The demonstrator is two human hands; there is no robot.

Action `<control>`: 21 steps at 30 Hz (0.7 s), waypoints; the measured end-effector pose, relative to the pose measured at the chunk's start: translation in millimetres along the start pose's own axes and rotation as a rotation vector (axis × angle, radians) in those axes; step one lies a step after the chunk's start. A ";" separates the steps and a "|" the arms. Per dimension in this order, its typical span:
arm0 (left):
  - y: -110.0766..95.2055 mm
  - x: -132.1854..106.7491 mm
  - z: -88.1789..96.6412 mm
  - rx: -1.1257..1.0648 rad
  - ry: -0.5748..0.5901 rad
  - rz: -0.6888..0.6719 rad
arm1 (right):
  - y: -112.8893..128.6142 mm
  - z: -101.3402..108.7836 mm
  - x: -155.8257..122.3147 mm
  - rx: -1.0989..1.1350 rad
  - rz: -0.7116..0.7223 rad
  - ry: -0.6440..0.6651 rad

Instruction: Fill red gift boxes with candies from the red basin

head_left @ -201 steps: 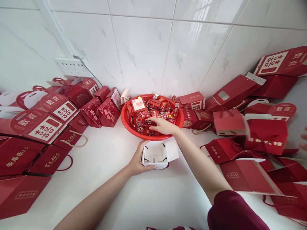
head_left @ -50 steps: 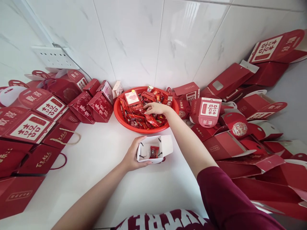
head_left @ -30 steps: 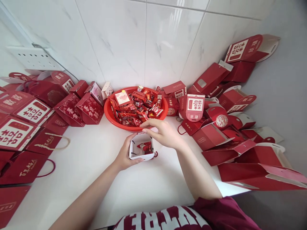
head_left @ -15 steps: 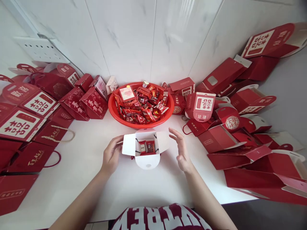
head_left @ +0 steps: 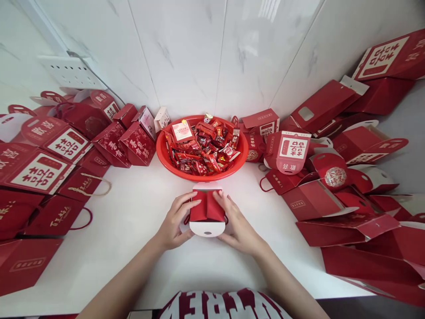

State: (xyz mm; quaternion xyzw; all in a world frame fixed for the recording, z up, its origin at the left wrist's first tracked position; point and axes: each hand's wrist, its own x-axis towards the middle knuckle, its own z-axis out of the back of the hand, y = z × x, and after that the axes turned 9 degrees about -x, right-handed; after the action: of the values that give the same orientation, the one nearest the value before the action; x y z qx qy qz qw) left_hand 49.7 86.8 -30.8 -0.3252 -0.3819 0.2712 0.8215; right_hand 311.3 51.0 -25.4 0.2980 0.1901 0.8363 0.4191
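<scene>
A small red candy box (head_left: 207, 206) stands on the table in front of me, its two red side flaps folded inward over the top. Its near flap (head_left: 207, 229), white inside with a small hole, still leans out towards me. My left hand (head_left: 177, 220) holds the box's left side, fingertips on the left flap and thumb by the near flap. On the other side, my right hand (head_left: 236, 221) grips the box in the same way, fingers on the right flap. The sweets inside are hidden under the flaps. Dark red cord shows at both sides.
A red plastic basin (head_left: 244, 153) of wrapped sweets stands just behind the box. Red boxes (head_left: 68, 144) are stacked on the left, some with cord handles. More red boxes (head_left: 310, 195) are piled on the right. A power socket strip (head_left: 71, 71) is on the wall.
Both side flaps have gone from spread outward to folded in, covering the sweets. My hands have closed in on the box from either side. The view has shifted slightly left.
</scene>
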 end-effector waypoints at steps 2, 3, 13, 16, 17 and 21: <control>-0.4 0.9 -1.1 0.025 -0.045 -0.005 | 6.2 -5.5 3.6 0.001 -0.022 -0.025; -1.8 1.5 -2.0 0.040 -0.069 -0.003 | 10.1 -8.7 5.1 0.013 -0.050 -0.060; -9.8 0.0 -7.9 -0.047 -0.132 -0.020 | 29.5 -21.9 5.0 0.306 -0.437 -0.284; -7.3 -2.5 -1.0 -0.030 -0.084 -0.048 | 30.6 -15.2 -0.3 0.196 -0.351 -0.286; -8.6 -2.6 0.5 -0.007 -0.074 -0.050 | 32.3 -13.8 -1.8 0.133 -0.270 -0.300; -30.0 -0.4 -1.4 0.267 -0.037 0.001 | 41.3 -13.4 -4.9 -0.035 0.045 -0.196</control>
State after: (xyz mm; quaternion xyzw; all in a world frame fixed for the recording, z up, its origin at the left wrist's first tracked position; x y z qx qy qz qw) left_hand 56.4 66.8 -9.4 -0.2083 -0.3571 0.3260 0.8502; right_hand 280.6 22.3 -13.7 0.3753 0.1268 0.8156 0.4219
